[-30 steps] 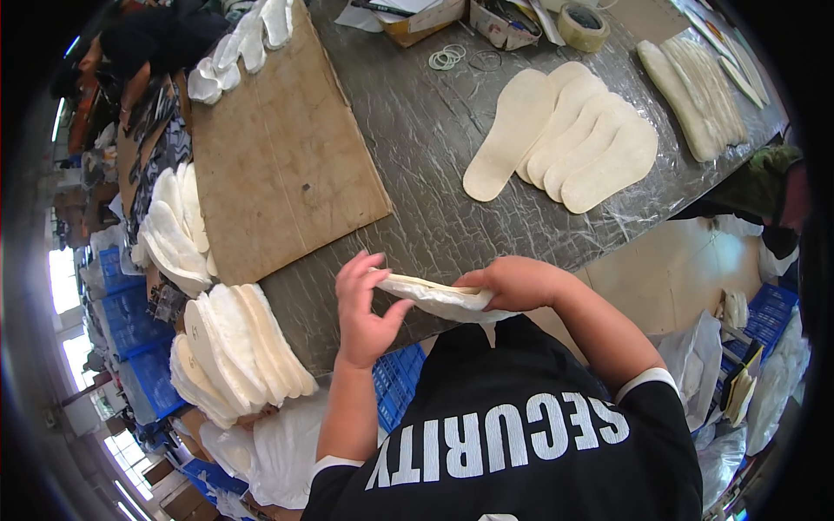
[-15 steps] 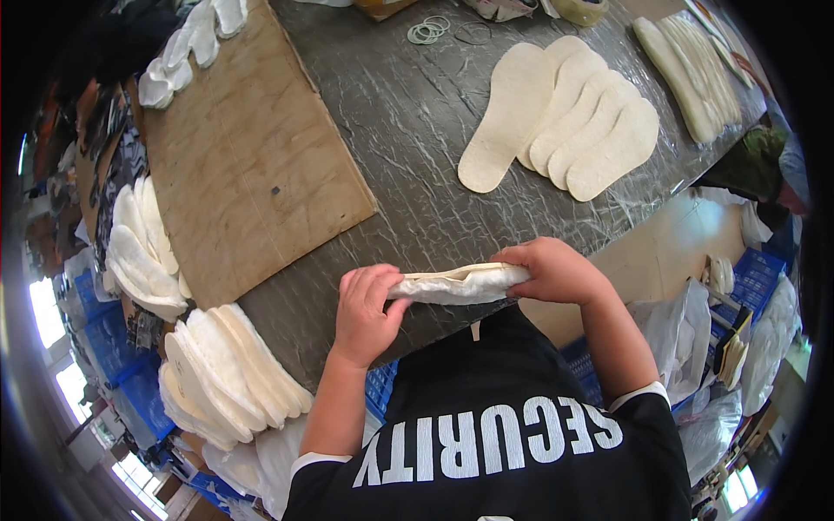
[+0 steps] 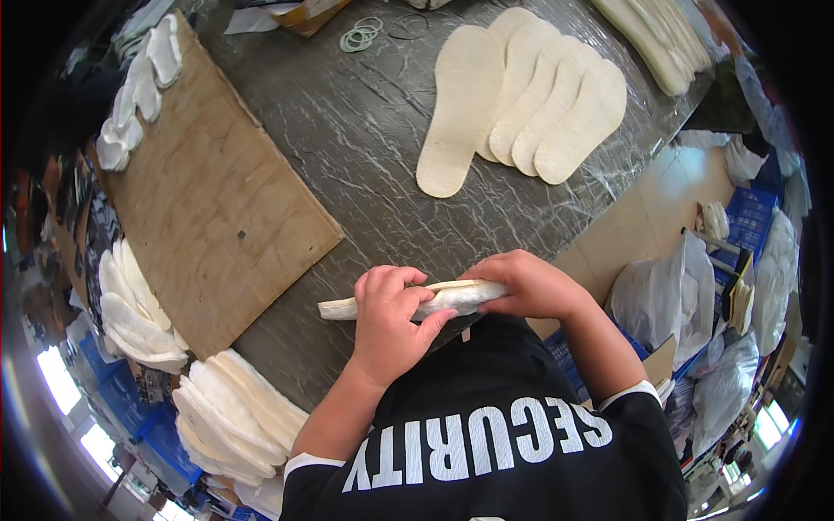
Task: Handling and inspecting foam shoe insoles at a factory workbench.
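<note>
A fluffy white insole (image 3: 460, 299) is held edge-up near the table's front edge, close to my body. My left hand (image 3: 388, 326) is closed around its middle, thumb on the near side and fingers over the far side. One end of the insole sticks out to the left of that hand. At the other end, my right hand (image 3: 525, 285) pinches it. Its cream upper edge shows a gap between layers. Beyond my hands, several cream insoles (image 3: 458, 113) lie fanned out on the dark table covering (image 3: 382, 208).
On the left lies a brown board (image 3: 217, 200), with white insoles (image 3: 143, 87) along its far edge. Stacks of fluffy insoles (image 3: 234, 412) stand at the table's left edge. Pale rings (image 3: 360, 35) lie at the back. Plastic bags (image 3: 665, 295) and a blue crate (image 3: 749, 217) are at right.
My left hand has slid rightward along the insole from its left end to its middle. My right hand keeps its end. The view has shifted, so the table's things appear moved.
</note>
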Motion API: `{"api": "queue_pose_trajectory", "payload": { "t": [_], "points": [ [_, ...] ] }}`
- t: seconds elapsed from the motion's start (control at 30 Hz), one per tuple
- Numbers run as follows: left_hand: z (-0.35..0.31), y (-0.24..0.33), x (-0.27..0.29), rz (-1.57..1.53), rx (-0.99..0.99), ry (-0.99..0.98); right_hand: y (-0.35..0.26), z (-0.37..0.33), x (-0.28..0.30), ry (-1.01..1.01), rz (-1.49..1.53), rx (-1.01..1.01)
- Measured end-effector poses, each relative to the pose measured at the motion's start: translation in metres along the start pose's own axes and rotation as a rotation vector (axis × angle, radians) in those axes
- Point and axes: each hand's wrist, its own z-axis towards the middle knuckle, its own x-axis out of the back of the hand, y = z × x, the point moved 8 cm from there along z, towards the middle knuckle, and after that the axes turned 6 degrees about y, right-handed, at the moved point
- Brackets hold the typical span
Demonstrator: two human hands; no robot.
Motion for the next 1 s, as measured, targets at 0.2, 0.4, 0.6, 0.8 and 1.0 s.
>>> {"api": "queue_pose_trajectory", "payload": {
  "t": [0.2,0.4,0.6,0.8,1.0],
  "points": [
    [0.001,0.007,-0.015,0.103,-0.172,-0.025,0.033,-0.002,-0.003,0.001,0.388,-0.191],
    [-0.004,0.024,-0.02,0.129,-0.396,0.054,0.046,-0.002,-0.015,-0.077,0.424,-0.254],
    [0.013,0.027,-0.02,0.053,-0.203,-0.044,0.053,0.003,-0.025,-0.165,0.357,-0.306],
    [0.018,0.037,-0.026,0.218,-0.151,-0.191,0.04,0.012,-0.025,-0.114,0.227,-0.201],
    [0.013,0.047,-0.033,0.284,-0.247,-0.24,0.034,0.021,-0.021,-0.135,0.208,-0.143]
  ]
}}
